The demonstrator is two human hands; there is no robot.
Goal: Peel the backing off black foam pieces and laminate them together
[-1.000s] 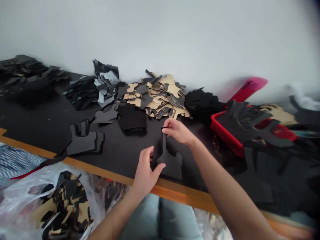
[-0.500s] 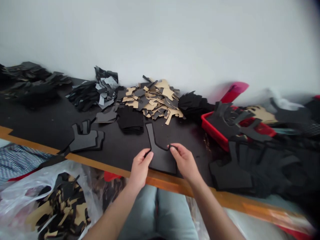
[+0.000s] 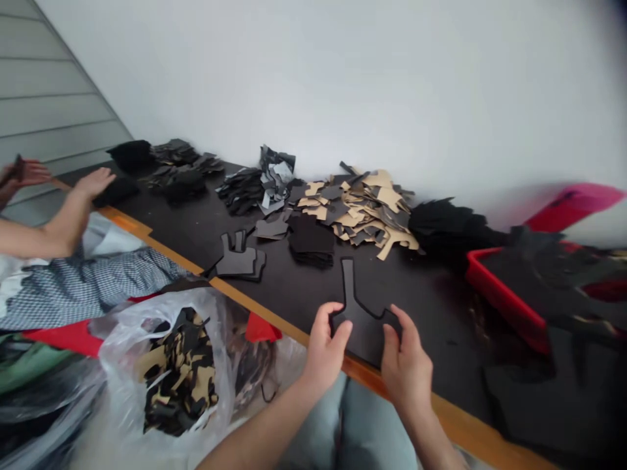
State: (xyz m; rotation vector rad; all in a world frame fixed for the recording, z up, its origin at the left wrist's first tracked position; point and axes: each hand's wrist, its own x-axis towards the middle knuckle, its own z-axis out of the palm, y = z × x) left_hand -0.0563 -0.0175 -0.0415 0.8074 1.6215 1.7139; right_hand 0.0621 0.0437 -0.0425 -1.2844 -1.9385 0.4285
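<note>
I am pinching the grey piece [image 3: 361, 324], left hand [image 3: 326, 346] and right hand [image 3: 407, 362] clamped on opposite edges — likely light, bendy, safest held there.

No text, label, brand, number or sign legible, dark long-necked panel [image 3: 363, 326] bare of readable print, none made out on heaped tan-and-grey cutouts [image 3: 375, 212] beyond panel, red bin [image 3: 509, 301] right of it, clear bag [image 3: 120, 385] left of it

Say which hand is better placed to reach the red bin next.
Probably the right hand: it is closer to the red bin; the left hand is on the other side of the dark piece.
</note>
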